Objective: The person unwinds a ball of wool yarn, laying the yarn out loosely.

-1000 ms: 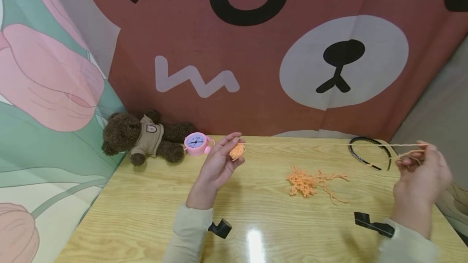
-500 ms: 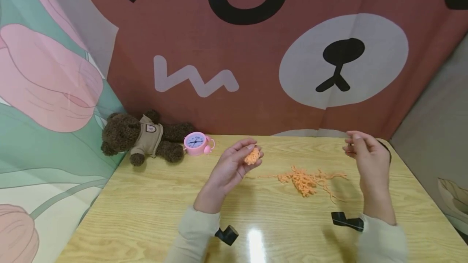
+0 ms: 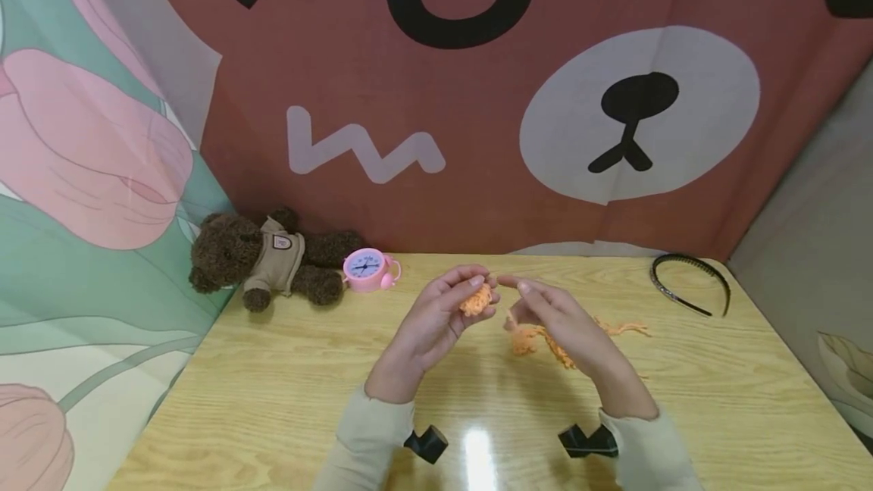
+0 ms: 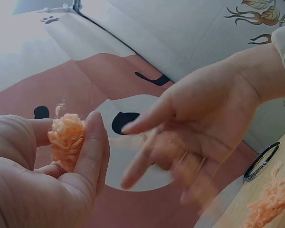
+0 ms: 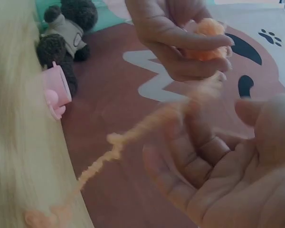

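Observation:
My left hand (image 3: 430, 320) pinches a small wound ball of orange yarn (image 3: 476, 300) between thumb and fingers. Close to its right, my right hand (image 3: 576, 328) hovers with thumb and forefinger apart, as the left wrist view shows; its other fingers (image 4: 194, 164) are blurred and loosely bent. From the table a crinkled yarn strand (image 5: 97, 166) rises past the right fingers toward the ball, blurred at its upper end. Partly hidden behind the right hand, a loose heap of orange yarn (image 3: 562, 356) lies on the table.
A brown teddy bear (image 3: 280, 260) in a beige top lies at the table's back left, beside a pink alarm clock (image 3: 366, 270). A black headband (image 3: 690, 283) lies at the back right of the wooden table (image 3: 273, 400). A printed curtain (image 3: 477, 203) hangs behind.
My right hand has swept from the far right, where it drew a yarn strand taut, in beside my left hand. The left hand has shifted slightly right with the ball.

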Motion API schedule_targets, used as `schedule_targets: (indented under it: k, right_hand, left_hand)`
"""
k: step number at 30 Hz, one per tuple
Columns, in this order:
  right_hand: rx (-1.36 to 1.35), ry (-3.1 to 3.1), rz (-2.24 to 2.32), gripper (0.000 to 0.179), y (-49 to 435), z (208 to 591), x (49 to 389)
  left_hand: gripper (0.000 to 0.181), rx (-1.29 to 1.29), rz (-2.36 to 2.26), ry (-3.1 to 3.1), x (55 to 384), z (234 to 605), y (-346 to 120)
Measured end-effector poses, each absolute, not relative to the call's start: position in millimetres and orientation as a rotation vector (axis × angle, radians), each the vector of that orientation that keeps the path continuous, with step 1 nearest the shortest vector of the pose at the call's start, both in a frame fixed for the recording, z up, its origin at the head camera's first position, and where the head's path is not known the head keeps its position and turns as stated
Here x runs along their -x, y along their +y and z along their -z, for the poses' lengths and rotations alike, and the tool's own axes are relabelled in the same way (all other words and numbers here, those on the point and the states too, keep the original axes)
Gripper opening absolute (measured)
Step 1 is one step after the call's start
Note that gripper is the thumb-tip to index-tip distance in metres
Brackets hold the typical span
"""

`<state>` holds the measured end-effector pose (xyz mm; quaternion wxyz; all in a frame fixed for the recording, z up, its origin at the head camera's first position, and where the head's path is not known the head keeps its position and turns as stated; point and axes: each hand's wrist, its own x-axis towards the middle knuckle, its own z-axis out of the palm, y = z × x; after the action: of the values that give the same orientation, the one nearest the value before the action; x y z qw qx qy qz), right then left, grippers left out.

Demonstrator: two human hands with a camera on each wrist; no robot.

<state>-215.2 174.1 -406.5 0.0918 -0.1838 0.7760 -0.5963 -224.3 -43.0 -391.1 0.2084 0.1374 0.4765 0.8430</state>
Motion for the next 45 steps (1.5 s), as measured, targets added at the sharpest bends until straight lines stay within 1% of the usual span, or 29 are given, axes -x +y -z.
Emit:
schedule_targets:
  k: [7,9,15,18,20,22,28,36,45]
  right_hand:
    - [0.541,2.345,1.752,0.042,184,398,210]
    - [0.497,2.377,1.814,0.035,189,395,209]
    - [0.319,2.327,2.279,0.028,211,386,206]
    - [0.245,2.226,2.521,0.025,221,384,205]
    - [0.217,2.154,2.646,0.024,225,382,205]
    - [0.189,2.107,2.73,0.024,229,382,205]
    - [0.041,2.058,2.861,0.027,236,380,207]
    - [-0.029,1.965,2.99,0.028,244,380,208]
    - [-0.156,1.635,3.281,0.031,268,380,207]
  left_hand:
    - [0.013,-0.385,-2.338,1.36,226,391,-44]
    - [0.014,-0.386,-2.334,1.368,227,391,-44]
    - [0.021,-0.407,-2.313,1.368,227,391,-44]
    - [0.032,-0.448,-2.266,1.394,227,390,-44]
    - [0.039,-0.484,-2.229,1.428,227,390,-45]
    - [0.043,-0.512,-2.201,1.456,227,391,-45]
    - [0.042,-0.525,-2.192,1.482,227,393,-46]
    - [0.042,-0.341,-2.34,1.503,230,397,-48]
    - [0.045,-0.268,-2.503,1.452,236,394,-56]
